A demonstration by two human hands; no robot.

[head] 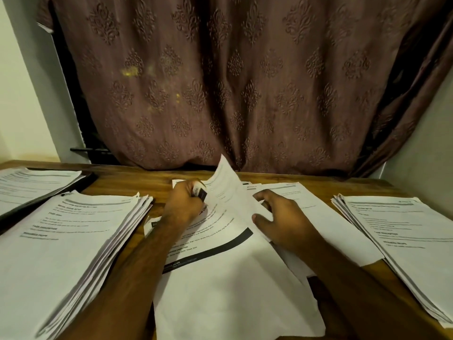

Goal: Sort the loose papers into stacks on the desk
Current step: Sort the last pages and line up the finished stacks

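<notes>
Landmark: brown wooden tabletop (157, 176), seen from the head camera.

Centre of tabletop: loose white printed sheets (220, 278) lie overlapped and skewed, one showing a curved dark band.

Left hand (182, 204): fingers curled, gripping the near edge of one white sheet with printed lines (226, 185), which stands up off the pile, its top corner pointing at the curtain. A small white-and-black item sits under that hand's fingers; can't tell what it is.

Right hand (282, 222): fingers spread and only slightly bent, resting on the loose sheets just right of the lifted sheet. Whether it touches the lifted sheet I can't tell. Hands are apart, near each other.

Left side of tabletop: thick fanned stack of white printed pages (71, 244). Behind it at the far-left edge, a second white stack (34, 182) on something dark and flat.

Right edge of tabletop: third stack of white printed pages (402, 239), edges fanned.

Behind the tabletop: brown curtain with embossed medallion pattern (245, 82), pale wall either side.
</notes>
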